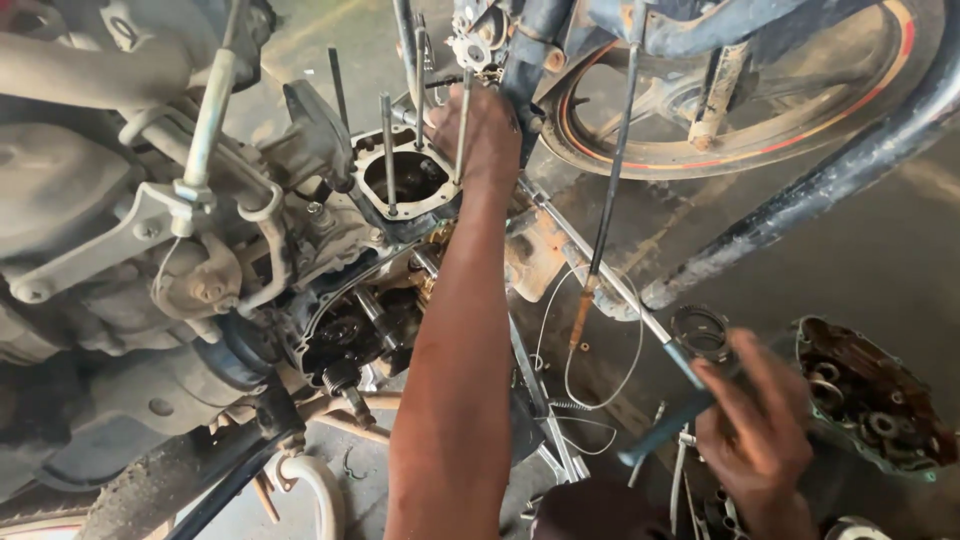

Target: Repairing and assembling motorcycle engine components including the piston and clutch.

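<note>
My left hand (482,130) reaches up to the open top of a motorcycle crankcase (405,180), beside its tall metal studs (387,150). Its back faces me and its fingers are hidden, so what it grips is unclear. My right hand (755,435) is low on the right, closed around the dark handle of a long metal rod tool (600,275). The shaft runs up and left toward my left hand. Below the crankcase top, the open engine side (350,330) shows gears and a spring.
A wheel with a red rim stripe (760,150) stands at the top right, and a dark frame tube (810,190) slants under it. A removed engine cover with gears (870,400) and a ring part (700,330) lie on the concrete floor. A thin cable (605,250) hangs in a loop.
</note>
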